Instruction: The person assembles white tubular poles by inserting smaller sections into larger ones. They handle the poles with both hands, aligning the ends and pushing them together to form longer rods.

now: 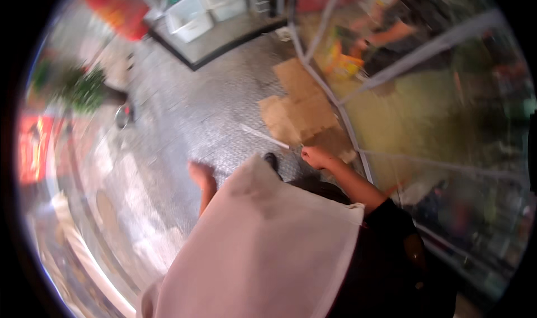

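Grey floor [184,105]: patterned ground ahead of you, reaching right as far as the pale glass frame [348,125].
Potted plant [84,88]: far left, well apart from your hands.
Left hand [201,175]: left of your pale apron [251,234]; too blurred to tell whether your fingers are spread or together.
White strip [263,135]: ahead, slanting far-left to near-right; its near end is just beside your right fingers, the nearer hand.
Right hand [317,157]: fingers curled; you cannot tell whether they pinch the strip.
Brown cardboard [313,114]: flat beyond that hand, beside the frame.
Room: wider leftward; the frame bounds your right.
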Demonstrator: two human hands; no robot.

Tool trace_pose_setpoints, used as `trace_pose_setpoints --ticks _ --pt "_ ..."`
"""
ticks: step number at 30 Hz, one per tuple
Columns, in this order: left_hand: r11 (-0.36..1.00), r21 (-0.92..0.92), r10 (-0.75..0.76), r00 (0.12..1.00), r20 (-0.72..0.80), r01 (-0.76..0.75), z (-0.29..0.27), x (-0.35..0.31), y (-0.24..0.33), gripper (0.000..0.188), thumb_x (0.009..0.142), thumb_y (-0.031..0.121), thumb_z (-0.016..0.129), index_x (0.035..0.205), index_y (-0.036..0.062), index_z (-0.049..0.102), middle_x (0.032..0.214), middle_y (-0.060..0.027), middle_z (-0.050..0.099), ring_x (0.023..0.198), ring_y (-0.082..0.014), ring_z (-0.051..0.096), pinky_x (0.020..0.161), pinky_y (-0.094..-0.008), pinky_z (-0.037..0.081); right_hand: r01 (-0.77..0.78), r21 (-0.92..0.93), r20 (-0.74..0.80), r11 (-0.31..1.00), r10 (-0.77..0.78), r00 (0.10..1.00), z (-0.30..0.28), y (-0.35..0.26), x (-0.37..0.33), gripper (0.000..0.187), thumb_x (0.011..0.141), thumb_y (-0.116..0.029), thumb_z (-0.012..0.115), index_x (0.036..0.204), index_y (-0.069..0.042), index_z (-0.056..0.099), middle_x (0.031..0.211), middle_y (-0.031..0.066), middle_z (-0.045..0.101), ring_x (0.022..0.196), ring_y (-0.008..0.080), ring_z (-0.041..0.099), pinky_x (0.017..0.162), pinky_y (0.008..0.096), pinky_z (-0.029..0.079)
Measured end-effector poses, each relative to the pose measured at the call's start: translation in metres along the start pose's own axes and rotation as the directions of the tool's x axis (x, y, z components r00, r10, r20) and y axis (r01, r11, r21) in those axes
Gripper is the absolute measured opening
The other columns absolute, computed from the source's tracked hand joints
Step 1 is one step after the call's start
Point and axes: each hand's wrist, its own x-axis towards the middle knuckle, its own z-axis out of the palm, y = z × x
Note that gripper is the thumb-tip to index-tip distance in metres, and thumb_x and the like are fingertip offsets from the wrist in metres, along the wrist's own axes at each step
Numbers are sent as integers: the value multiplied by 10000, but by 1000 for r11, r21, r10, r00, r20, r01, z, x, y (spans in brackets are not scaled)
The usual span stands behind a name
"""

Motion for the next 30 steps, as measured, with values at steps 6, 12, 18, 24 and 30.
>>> trace_pose_setpoints --ticks 6,12,18,24,30 --pt "744 567 -309 934 -177 354 -137 40 -123 307 985 347 476 819 89 481 682 -36 501 561 -194 481 566 -368 453 -603 36 13 797 603 798 42 158 -153 138 825 -201 602 831 -95 690 828 146 692 790 337 666 705 422 514" --pt "929 -353 -176 969 -172 106 -94 89 -4 398 1011 390 427 747 95 387 630 -39 409 529 -187 419 569 -342 440 -614 301 -266 730 682 681 0 185 -278 237 876 -238 580 842 -12 644 827 233 655 827 416 643 712 484 501" --pt "890 -437 3 956 292 131 65 100 164 412 1029 424 381 753 118 371 603 -19 333 552 -174 354 585 -344 385 -562 332 -419 758 652 632 30 130 -194 332 923 -313 569 839 -4 661 824 245 649 813 438 632 713 518 495" --pt "878 -242 -288 861 420 412 188 -54 180 420 1043 455 328 770 137 342 610 -12 284 578 -165 320 618 -322 335 -356 462 -590 812 581 560 118 246 -108 254 922 -257 564 826 -30 627 816 215 655 774 416 636 682 512 498" --pt "817 -84 -563 821 95 570 162 -88 66 425 1033 500 359 810 146 434 546 34 215 449 -97 187 418 -281 206 -456 271 -614 848 517 596 180 407 3 140 892 -198 594 929 -81 661 834 155 671 790 364 656 686 473 517"
